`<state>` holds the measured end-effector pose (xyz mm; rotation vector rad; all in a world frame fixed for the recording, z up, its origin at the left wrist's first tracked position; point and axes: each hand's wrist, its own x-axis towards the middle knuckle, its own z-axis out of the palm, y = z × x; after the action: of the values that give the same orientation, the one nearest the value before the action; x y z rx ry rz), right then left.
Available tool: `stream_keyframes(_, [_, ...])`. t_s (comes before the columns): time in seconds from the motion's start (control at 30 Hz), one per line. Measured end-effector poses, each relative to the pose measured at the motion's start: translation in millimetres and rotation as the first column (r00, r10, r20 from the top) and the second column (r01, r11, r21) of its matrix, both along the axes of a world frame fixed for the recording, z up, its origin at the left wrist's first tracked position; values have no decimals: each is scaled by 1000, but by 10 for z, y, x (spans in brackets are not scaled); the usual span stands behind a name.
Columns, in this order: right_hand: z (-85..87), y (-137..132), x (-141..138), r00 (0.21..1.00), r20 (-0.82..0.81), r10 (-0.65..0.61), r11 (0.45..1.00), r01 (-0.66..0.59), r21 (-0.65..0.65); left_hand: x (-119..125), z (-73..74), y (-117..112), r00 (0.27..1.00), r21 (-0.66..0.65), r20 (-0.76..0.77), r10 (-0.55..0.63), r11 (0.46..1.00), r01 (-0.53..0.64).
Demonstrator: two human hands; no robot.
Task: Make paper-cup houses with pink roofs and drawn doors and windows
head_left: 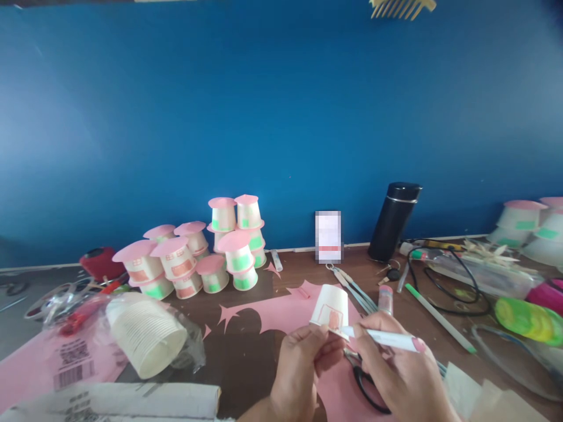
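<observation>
In the head view my left hand [301, 366] grips a white paper cup [331, 300] near its rim, the cup upside down with its rim toward me. Red-orange lines and a coloured patch mark its side. My right hand [393, 369] is closed around a white marker pen [391, 339] with a pink end, and its tip is at the cup's lower edge. Scissors [367, 387] with black handles lie partly hidden under my right hand. Pink paper [281, 315] with cut-out edges spreads beneath and behind the cup.
Several stacked paper cups with pink paper tops [235, 246] stand at the back left. A sleeve of white cups [147, 334] lies in front. A black flask [393, 223], green-capped marker [440, 316], black cable [477, 293] and yellow-green plastic item [528, 321] are right.
</observation>
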<state>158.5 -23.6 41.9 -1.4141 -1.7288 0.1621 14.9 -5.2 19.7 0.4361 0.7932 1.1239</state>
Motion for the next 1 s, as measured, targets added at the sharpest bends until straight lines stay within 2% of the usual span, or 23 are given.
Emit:
stream_keyframes(0.23, [20, -27, -44, 998, -57, 6, 999, -9, -47, -2, -12, -10, 1000, -3, 6, -3, 1000, 3])
stream_keyframes(0.57, [44, 34, 19, 999, 22, -47, 998, 46, 45, 1, 22, -8, 1000, 17, 3, -17, 1000, 17])
stream_keyframes(1.0, [20, 49, 39, 996, 32, -88, 994, 86, 62, 5, 15, -18, 1000, 1, -18, -15, 1000, 15])
